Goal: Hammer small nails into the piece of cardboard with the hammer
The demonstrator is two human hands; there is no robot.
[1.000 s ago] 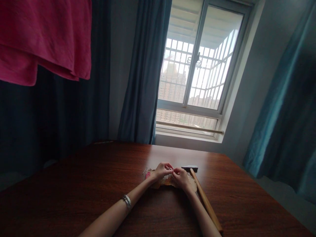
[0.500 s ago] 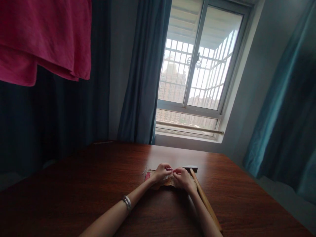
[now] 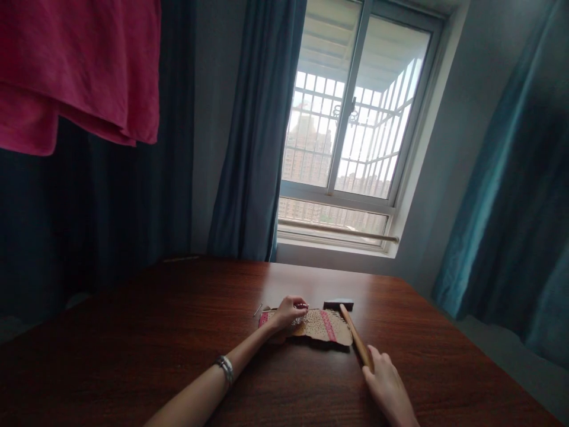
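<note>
A piece of cardboard [image 3: 317, 329] with pink stripes and many small dark holes or dots lies flat on the table. My left hand [image 3: 290, 313] is over its left half, fingers pinched at a small dark-reddish thing too small to make out. Tiny shiny bits lie on the cardboard beside those fingers. To the right of the cardboard rests a hammer [image 3: 354, 333], its dark head pointing away from me and lying on the table. The fingers of my right hand [image 3: 387, 379] are closed around the near part of its wooden handle.
The brown wooden table [image 3: 178, 332] reaches toward a window [image 3: 351, 118] with bars outside. Thin metal pins or nails [image 3: 258, 309] lie left of the cardboard. A pink cloth [image 3: 84, 71] hangs at upper left, with blue curtains [image 3: 258, 130] behind.
My right hand has left the cardboard, moved right and toward me, and taken hold of the hammer handle. The left hand stays pinched over the cardboard.
</note>
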